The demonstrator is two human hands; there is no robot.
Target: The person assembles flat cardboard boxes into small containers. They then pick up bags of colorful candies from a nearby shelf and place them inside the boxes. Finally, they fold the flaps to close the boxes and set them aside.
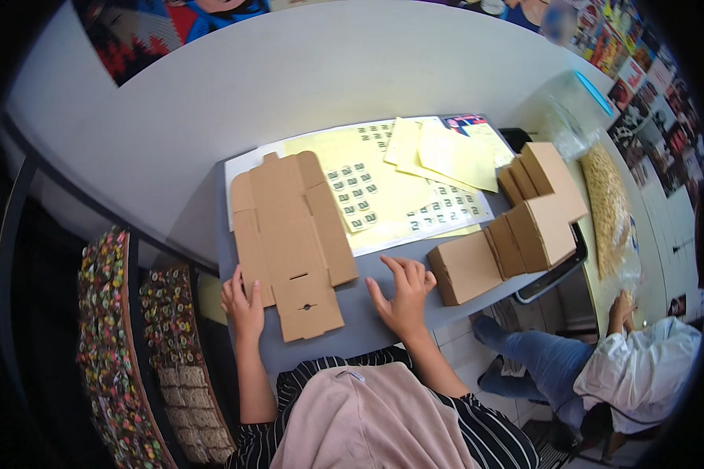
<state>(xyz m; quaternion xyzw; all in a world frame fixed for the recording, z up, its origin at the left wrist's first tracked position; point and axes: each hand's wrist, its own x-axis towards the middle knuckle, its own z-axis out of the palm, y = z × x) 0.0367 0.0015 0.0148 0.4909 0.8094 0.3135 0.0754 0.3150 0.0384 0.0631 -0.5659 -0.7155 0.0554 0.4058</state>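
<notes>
A brown cardboard box blank (287, 228) lies unfolded on the grey table (387, 264), its narrow slotted flap towards me. My left hand (243, 305) rests on the blank's near left corner with the fingers spread a little. To the right of the blank, my right hand (402, 293) is raised over the table with its fingers apart and nothing in it. Beyond my right hand stand several folded cardboard boxes (466, 267), grouped at the table's right edge.
Sticker sheets (352, 199) and loose yellow papers (454, 155) cover the table's back. A black tray (554, 269) juts out under the boxes. Trays of decorated chocolate-coloured slabs (105, 352) stand on the left rack. At right, a seated person (633, 369) works near a long bag (607, 199).
</notes>
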